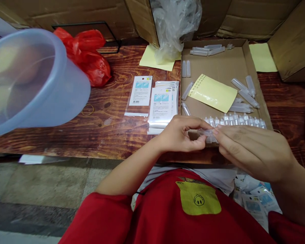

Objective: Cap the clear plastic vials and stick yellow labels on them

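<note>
My left hand [186,134] pinches a small clear plastic tube [204,132] between thumb and forefinger, over the near edge of a shallow cardboard tray [210,69]. Pressed close on the other side, my right hand [251,147] has its fingertips together at the tube's right end; how much of it they grip is partly hidden. Just beyond both hands stands a row of several clear small bottles [235,119] with narrow tips. Loose translucent tubes [247,96] lie at the tray's right side, and more tubes [200,51] lie at its back. A yellow paper sheet [213,93] rests in the middle.
Printed card packets in clear sleeves [162,105] lie left of the tray. A blue translucent tub [73,91] and a red plastic bag [91,57] occupy the left. Cardboard boxes [293,37] and a clear plastic bag [176,23] stand behind. Filled packets [256,203] sit below the table's edge.
</note>
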Demonstrator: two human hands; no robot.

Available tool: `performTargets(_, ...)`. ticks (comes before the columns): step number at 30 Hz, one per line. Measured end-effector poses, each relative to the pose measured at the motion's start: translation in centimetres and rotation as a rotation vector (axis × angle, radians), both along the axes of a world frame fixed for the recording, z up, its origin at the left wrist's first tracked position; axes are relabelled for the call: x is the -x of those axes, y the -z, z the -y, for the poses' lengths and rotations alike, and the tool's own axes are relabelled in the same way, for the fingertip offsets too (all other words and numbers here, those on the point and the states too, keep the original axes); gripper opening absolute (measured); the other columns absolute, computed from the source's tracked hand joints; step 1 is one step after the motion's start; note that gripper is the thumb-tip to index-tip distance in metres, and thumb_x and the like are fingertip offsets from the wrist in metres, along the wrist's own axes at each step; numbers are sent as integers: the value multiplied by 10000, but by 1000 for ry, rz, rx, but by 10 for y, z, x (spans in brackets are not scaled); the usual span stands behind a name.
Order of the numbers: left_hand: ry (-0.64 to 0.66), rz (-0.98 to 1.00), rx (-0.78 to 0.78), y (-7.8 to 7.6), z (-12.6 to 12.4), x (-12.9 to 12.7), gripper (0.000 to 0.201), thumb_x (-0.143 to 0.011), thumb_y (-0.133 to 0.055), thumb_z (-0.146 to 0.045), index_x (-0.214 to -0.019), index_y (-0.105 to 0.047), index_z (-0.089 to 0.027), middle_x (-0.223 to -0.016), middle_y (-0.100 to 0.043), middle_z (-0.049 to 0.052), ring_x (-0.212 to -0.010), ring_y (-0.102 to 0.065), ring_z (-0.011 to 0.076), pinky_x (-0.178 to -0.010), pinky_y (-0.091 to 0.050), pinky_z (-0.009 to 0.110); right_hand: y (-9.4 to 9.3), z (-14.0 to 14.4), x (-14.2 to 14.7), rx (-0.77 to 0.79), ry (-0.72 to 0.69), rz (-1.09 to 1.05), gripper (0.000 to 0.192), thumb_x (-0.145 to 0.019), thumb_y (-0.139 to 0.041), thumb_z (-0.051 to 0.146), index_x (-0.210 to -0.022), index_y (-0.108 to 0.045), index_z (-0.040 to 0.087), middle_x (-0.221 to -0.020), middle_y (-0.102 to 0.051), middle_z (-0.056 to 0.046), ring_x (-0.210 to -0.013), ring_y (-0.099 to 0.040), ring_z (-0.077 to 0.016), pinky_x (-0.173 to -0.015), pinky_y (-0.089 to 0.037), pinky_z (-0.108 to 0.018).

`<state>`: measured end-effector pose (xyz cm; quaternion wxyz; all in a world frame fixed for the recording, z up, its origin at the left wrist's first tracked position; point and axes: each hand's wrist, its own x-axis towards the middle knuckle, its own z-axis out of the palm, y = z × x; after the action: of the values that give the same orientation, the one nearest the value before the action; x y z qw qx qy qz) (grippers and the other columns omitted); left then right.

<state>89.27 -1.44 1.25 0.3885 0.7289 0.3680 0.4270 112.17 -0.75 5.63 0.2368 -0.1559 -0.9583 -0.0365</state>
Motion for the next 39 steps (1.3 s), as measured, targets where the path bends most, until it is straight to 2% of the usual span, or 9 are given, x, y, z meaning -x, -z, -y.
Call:
performTargets(5,-8,17,47,7,1,-1,244,-709,-685,-120,-921,-793,-173,-880,-809,58,-762,-750,167,-716,-592,229,7,2,8,-86,10,63,326,-886,-661,110,-1211,-632,113,-951,-782,-106,-770,-713,-225,-660,-552,-377)
performTargets(10,-3,79,142,7,1,3,272,-709,-713,-124,-961,-799,-179,-940,-811,69,-836,-764,186,-778,-604,242,6,2,10,475,-119,-137,235,-942,-630,177,-1173,-661,201,-953,-752,-56,-828,-700,-159,-696,-565,-295)
performTargets(13,2,9,107,5,-1,8,313,-710,-681,-109,-986,-805,-190,-940,-813,61,-823,-763,185,-786,-603,258,6,-11,4,606,47,-367,292,-923,-648,185,-1202,-671,268,-975,-744,-41,-855,-708,-170,-728,-581,-300)
performTargets(16,78,-101,9,7,-5,14,376,-720,-637,-81,-1033,-797,-215,-1020,-808,57,-1003,-752,222,-1006,-555,381,17,-36,-1,462,306,-411,304,-909,-666,247,-1210,-668,287,-1000,-735,-45,-854,-697,-198,-770,-575,-354)
performTargets(19,171,-318,-93,8,-8,18,480,-683,-590,-26,-1077,-780,-224,-1207,-759,70,-1301,-607,279,-1166,-415,514,31,-66,0,291,387,-157,280,-914,-633,346,-1161,-676,222,-1092,-722,-102,-1007,-677,-270,-895,-541,-442)
performTargets(22,169,-482,-117,2,-13,19,571,-649,-544,-2,-1142,-745,-208,-1371,-663,92,-1338,-548,285,-1143,-425,513,40,-85,10,264,425,139,390,-912,-594,398,-1235,-636,183,-1214,-691,-143,-1140,-631,-328,-963,-485,-497)
performTargets(29,-510,-421,237,-13,-51,13,142,-745,-600,-192,-861,-680,-175,-906,-715,67,-834,-629,235,-792,-509,379,44,-95,42,191,497,539,295,-914,-497,208,-1159,-622,102,-1131,-690,-198,-910,-682,-305,-730,-458,-390)
performTargets(35,-579,-381,351,-9,-80,14,106,-811,-654,-274,-851,-638,-178,-913,-703,71,-842,-616,221,-795,-452,350,53,-108,37,4,356,563,239,-902,-449,82,-899,-687,95,-850,-731,-167,-732,-692,-257,-620,-463,-366)
performTargets(39,-648,-253,470,-1,-86,15,368,-850,-690,-462,-1031,-618,-149,-951,-704,102,-863,-628,225,-796,-456,347,60,-108,23,-222,159,150,213,-933,-501,106,-860,-699,137,-868,-768,-133,-719,-713,-220,-620,-571,-367)
